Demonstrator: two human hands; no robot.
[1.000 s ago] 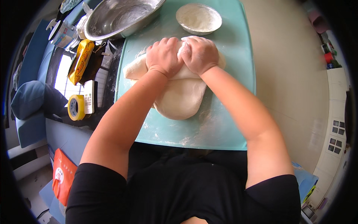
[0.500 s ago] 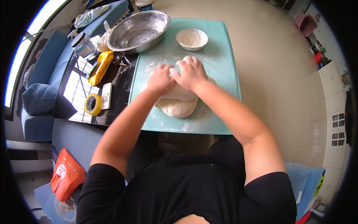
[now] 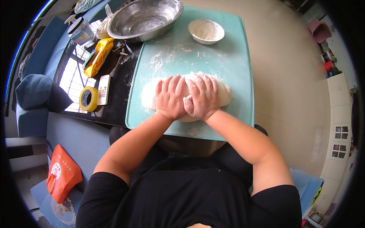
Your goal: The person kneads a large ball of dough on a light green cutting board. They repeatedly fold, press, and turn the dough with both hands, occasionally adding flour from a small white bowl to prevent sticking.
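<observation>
Hands (image 3: 170,98) (image 3: 204,95) spread nearly flat, gripping nothing, atop dough (image 3: 148,95) — mat's near edge (image 3: 197,134) close, open room ahead toward bowl (image 3: 205,41).

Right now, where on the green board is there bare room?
Free, though floury: the board between dough and bowl, plus a narrow strip right of the dough. Crowded: its far left corner, beneath the basin, and where left hand and right hand rest on the dough.

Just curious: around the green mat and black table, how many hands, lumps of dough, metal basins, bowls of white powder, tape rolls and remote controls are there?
Hands: 2 (left hand, right hand)
Dough: 1
Metal basin: 1
Bowl of white powder: 1
Tape roll: 1
Remote control: 1
Total: 7
</observation>
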